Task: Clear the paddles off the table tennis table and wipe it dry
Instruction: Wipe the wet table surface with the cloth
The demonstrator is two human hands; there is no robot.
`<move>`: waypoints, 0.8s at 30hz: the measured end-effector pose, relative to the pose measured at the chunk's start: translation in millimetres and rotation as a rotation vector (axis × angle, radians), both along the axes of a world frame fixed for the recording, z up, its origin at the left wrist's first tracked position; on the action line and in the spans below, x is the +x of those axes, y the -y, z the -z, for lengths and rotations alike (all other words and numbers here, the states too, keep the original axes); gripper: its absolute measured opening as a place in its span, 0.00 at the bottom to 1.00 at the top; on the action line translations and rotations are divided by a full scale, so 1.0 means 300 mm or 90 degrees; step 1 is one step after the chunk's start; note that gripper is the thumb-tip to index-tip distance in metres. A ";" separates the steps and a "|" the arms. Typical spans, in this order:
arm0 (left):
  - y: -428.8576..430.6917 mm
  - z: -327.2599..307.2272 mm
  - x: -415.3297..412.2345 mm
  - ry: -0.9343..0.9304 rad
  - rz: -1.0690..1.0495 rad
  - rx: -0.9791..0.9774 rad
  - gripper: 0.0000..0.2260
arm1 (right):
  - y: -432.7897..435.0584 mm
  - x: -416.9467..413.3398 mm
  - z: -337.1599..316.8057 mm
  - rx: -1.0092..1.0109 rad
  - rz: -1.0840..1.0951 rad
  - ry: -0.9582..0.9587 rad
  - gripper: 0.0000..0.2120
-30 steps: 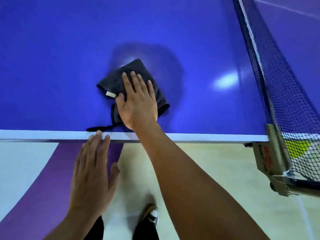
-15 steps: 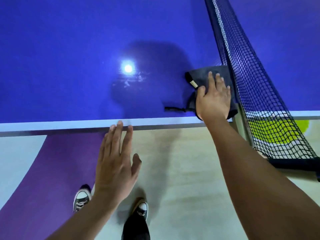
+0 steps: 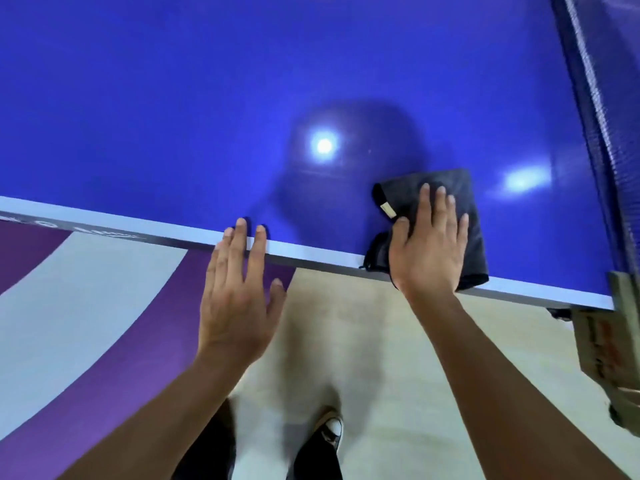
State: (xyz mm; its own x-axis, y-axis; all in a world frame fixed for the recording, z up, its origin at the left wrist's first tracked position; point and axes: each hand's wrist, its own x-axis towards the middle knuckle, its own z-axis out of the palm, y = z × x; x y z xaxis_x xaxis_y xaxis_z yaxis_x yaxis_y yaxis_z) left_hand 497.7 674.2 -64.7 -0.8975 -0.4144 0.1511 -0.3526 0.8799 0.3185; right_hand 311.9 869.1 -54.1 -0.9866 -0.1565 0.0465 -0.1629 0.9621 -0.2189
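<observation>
Your right hand (image 3: 427, 247) is pressing flat on the dark folded cloth (image 3: 450, 178), fingers straight and slightly spread, palm covering its near left part. The cloth is lying on the blue table tennis table (image 3: 207, 98) right at the near edge, its near corner overlapping the white edge line (image 3: 104, 221). A small pale tag (image 3: 388, 210) is showing on the cloth's left border, just beside your thumb. The cloth is sitting near the net (image 3: 602, 116), which is running along the right side of the view, but apart from it. Your left hand (image 3: 239, 299) is reaching, open, to the same edge, well to the left of the cloth, fingers straight and close together, holding nothing; its fingertips are reaching over the white line, and you cannot tell whether they are touching the surface. The glossy top is reflecting a bright round light (image 3: 324, 145) beyond and between your two hands. The net clamp (image 3: 623, 323) is sticking out at the table's right corner. Below the edge, a shoe (image 3: 330, 431) is standing on the pale floor (image 3: 363, 341), beside a purple band (image 3: 121, 341).
</observation>
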 end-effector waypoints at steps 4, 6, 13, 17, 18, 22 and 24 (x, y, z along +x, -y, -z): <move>0.186 0.002 0.047 -0.035 -0.049 -0.031 0.29 | 0.322 0.106 0.018 -0.016 -0.125 -0.040 0.33; 0.300 0.005 0.087 -0.038 -0.068 -0.040 0.28 | 0.480 0.182 0.029 -0.045 -0.179 -0.069 0.31; 0.694 0.004 0.217 -0.034 -0.094 -0.070 0.25 | 0.990 0.422 0.032 -0.092 -0.314 -0.053 0.29; 0.887 0.014 0.253 -0.059 -0.110 -0.058 0.23 | 1.199 0.458 0.026 -0.102 -0.351 -0.021 0.28; 0.924 0.016 0.255 -0.067 -0.106 -0.056 0.22 | 1.234 0.451 0.024 -0.098 -0.350 -0.011 0.28; 1.037 0.011 0.232 -0.063 -0.085 -0.042 0.22 | 1.325 0.393 0.017 -0.081 -0.312 -0.009 0.29; 1.077 0.003 0.206 -0.043 -0.081 -0.034 0.23 | 1.359 0.360 0.020 -0.072 -0.281 -0.013 0.29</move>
State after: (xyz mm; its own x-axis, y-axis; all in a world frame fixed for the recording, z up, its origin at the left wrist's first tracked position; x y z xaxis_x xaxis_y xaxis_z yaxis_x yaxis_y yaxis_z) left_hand 559.5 350.9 -65.7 -0.8256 -0.5133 0.2344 -0.4411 0.8461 0.2993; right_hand 420.0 461.4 -60.2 -0.8252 -0.5546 0.1067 -0.5576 0.7699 -0.3103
